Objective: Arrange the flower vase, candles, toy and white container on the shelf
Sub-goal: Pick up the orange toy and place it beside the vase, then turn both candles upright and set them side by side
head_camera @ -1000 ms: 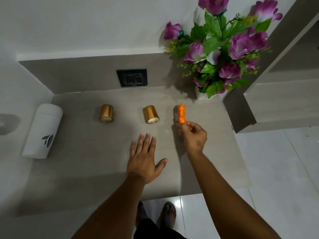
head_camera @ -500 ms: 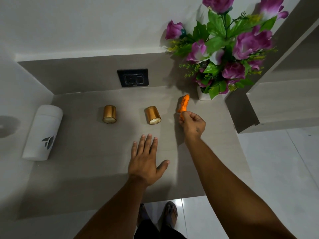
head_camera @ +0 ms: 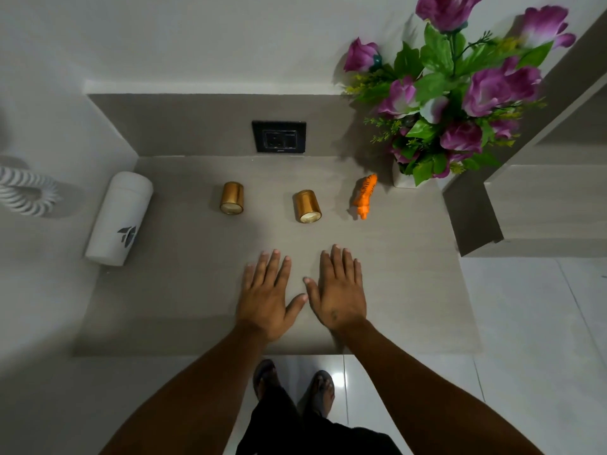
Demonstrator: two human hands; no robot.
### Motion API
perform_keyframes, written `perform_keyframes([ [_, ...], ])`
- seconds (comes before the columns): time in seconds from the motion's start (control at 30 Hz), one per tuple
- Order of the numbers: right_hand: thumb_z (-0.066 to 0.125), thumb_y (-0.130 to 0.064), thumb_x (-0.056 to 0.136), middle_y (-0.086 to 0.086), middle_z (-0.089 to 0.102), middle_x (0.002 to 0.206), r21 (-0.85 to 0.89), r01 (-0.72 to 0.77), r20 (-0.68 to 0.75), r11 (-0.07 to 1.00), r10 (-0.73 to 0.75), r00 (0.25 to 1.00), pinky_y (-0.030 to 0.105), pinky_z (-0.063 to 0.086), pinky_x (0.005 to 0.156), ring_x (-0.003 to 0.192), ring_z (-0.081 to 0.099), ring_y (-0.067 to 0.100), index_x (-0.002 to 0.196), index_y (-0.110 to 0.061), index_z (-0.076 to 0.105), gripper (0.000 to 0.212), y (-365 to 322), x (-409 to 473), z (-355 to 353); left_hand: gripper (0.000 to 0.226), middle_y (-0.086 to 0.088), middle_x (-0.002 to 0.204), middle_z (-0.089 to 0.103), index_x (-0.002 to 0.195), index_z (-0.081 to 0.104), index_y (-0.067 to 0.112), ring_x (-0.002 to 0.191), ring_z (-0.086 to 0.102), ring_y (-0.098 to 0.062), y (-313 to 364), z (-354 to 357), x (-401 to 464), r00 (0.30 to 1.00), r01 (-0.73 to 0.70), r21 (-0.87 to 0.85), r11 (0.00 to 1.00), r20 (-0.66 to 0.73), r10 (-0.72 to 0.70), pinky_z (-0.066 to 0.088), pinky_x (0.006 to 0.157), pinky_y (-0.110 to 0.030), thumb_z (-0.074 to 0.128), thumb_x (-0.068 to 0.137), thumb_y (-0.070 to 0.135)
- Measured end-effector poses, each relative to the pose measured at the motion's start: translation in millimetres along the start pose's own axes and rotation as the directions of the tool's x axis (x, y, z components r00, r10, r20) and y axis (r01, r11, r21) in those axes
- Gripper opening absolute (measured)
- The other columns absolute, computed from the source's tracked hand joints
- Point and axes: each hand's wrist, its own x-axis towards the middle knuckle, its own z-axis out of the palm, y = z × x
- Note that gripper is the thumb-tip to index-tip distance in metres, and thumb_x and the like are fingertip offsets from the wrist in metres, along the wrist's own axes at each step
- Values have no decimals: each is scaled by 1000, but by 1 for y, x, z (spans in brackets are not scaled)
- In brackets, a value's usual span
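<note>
Both hands lie flat, palms down, on the shelf [head_camera: 184, 310] near its front edge. Left hand [head_camera: 266, 298] and right hand [head_camera: 340, 293] sit side by side, thumbs nearly touching, fingers spread and pointing toward the back wall. Neither holds anything.

Row of task items, all further back than the hands, left to right:
- white container [head_camera: 120, 218], at the far left edge, well apart from the hands. It appears upright; its drawn-out look is likely the wide lens.
- left candle [head_camera: 232, 198], gold, upright, forward and left of the left hand.
- right candle [head_camera: 307, 206], gold, upright, almost straight ahead of the gap between the hands.
- toy [head_camera: 364, 196], orange striped tiger, long axis running front to back with a slight lean to the right at its far end. It stands just beside the vase [head_camera: 402, 178], apart from it by a small gap.
- vase, white, at the back right corner, mostly hidden under purple flowers [head_camera: 460, 93].

Relation that matters: everything lies ahead of the fingertips, none within the palms' footprint. Right hand is nearer the toy and vase; left hand is nearer the left candle and the container. Right candle is about equally near both.

Judgement: the row looks evenly laid, so the arrangement seems complete or nearly so. Any further adjustment to the container would call for a long leftward reach by the left hand.
</note>
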Motion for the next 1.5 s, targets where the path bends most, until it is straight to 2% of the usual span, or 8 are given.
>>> perform_keyframes([
  [0.23,13,-69,99,15,3,170,-127,-3,15,992,5,1000,53,-1,125,156,-7,33,162,-12,12,84,0,4,10,90,-8,171,2,162,8,20,158,-5,-28,-14,2,-10,999,38,-48,998,-17,-39,7,127,-56,13,93,78],
  [0.37,38,-71,95,18,23,165,100,-98,-101,990,108,989,49,14,126,154,16,33,159,-9,17,92,-11,13,3,94,-12,171,5,161,8,11,158,2,-26,-14,0,-11,989,112,-188,976,-72,-127,10,128,-49,25,95,75],
  [0.5,61,-69,86,17,30,158,374,-194,-151,907,267,952,47,39,114,143,35,35,154,-12,18,98,-41,56,-16,79,-25,158,31,142,39,-1,148,30,-40,-26,-28,21,858,284,-511,812,-242,-452,33,119,-56,50,94,61],
  [0.63,75,-56,82,13,37,147,425,-256,-130,868,338,932,46,51,101,126,50,34,147,-15,28,90,-61,112,-32,83,-31,146,40,137,39,-6,134,44,-50,-62,-64,82,756,384,-601,701,-232,-612,42,110,-58,74,86,48],
  [0.83,68,-29,91,16,53,128,367,-236,-78,900,282,956,44,52,92,112,55,36,133,-17,53,47,-61,165,-42,57,-21,131,48,125,46,5,107,59,-43,-105,-84,135,848,357,-528,770,-161,-504,55,87,-53,79,83,25],
  [1.1,84,-32,78,9,55,121,471,-393,-34,790,461,887,38,52,92,101,62,30,124,-16,60,55,-65,205,-49,29,-12,109,63,104,63,13,96,61,-33,-120,-101,165,887,197,-627,754,-213,-409,50,78,-36,78,81,23],
  [1.3,85,-24,76,-1,54,112,568,-411,-53,713,529,847,35,48,93,105,59,25,124,-20,58,55,-61,212,-43,39,-7,104,69,103,69,9,94,64,-25,-123,-100,179,875,167,-752,638,-185,-448,41,77,-22,89,70,14],
  [1.5,87,-22,74,5,63,124,595,-435,-18,676,552,834,38,50,98,111,60,24,128,-19,58,62,-48,210,-33,58,-6,110,73,116,69,10,100,66,-20,-119,-89,187,877,192,-857,478,-69,-476,48,87,-23,95,64,7],
])
